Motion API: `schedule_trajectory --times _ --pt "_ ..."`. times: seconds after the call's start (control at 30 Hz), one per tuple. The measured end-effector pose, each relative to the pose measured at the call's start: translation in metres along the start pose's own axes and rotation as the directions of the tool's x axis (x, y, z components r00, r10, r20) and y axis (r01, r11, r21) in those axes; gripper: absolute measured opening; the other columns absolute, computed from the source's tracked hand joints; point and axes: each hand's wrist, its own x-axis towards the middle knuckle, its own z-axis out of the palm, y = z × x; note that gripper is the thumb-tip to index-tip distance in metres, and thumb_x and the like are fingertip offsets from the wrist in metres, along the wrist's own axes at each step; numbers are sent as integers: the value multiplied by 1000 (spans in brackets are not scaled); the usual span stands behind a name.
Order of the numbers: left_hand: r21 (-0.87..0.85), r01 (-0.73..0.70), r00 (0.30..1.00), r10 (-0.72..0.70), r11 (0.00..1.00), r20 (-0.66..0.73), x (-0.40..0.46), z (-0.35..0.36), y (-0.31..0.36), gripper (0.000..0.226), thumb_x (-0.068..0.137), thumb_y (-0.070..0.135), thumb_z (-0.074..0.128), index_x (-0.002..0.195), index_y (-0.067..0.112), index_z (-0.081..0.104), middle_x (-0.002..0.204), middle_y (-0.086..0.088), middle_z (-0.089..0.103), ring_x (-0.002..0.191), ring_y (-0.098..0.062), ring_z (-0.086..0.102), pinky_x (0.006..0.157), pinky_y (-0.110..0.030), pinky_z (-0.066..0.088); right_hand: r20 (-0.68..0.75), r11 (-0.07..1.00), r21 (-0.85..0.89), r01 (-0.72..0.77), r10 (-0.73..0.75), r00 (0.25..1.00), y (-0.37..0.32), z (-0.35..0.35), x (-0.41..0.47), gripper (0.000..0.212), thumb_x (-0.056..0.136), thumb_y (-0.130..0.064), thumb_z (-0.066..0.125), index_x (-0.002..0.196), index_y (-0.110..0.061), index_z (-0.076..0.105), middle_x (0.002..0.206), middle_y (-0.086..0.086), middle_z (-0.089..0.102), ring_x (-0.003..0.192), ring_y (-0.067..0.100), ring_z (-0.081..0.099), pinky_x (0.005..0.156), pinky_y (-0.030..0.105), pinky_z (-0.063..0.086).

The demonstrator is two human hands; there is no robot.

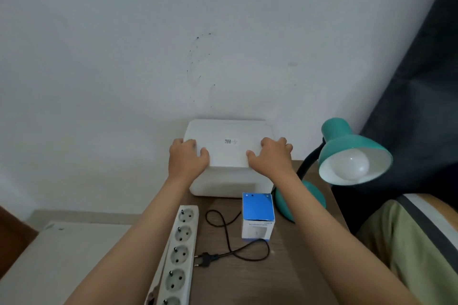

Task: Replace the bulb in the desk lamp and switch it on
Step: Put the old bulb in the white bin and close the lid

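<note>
A teal desk lamp [347,141] stands at the table's right side, its shade tilted toward me with a white bulb [352,164] screwed in. Its black cord [223,228] loops across the wooden table [285,275] and ends in an unplugged plug [205,259] lying beside a white power strip [181,252]. A blue and white bulb box [258,215] stands upright in front of a white plastic box [229,156]. My left hand [187,157] and my right hand [271,156] rest on that box's lid, fingers curled over its left and right parts.
A pale wall rises directly behind the white box. A dark curtain [421,82] hangs at the right. A white cabinet [62,255] sits lower left, and green striped fabric [421,242] lies at the lower right.
</note>
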Motion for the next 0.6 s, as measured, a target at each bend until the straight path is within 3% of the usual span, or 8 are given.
schedule_trajectory --times 0.27,0.5,0.6 --pt "62 -4 999 2 998 43 20 6 -9 34 83 27 53 92 -5 61 105 -19 53 111 -33 46 75 -29 35 -50 1000 -5 -2 2 999 -1 11 8 44 84 -47 54 104 -7 54 117 19 43 108 36 38 86 40 44" --pt "60 -73 997 72 996 8 12 13 -14 36 87 26 48 101 -5 59 115 -23 48 112 -36 44 85 -37 42 -103 999 21 44 -42 994 10 26 6 56 87 -51 50 123 -9 48 131 22 36 116 37 33 98 45 40" --pt "64 -76 997 77 995 -14 10 14 -15 29 86 22 47 95 -4 58 111 -22 49 109 -37 45 82 -40 45 -112 999 16 39 -37 993 12 29 6 57 87 -52 49 126 -11 47 135 23 34 118 39 33 101 46 37"
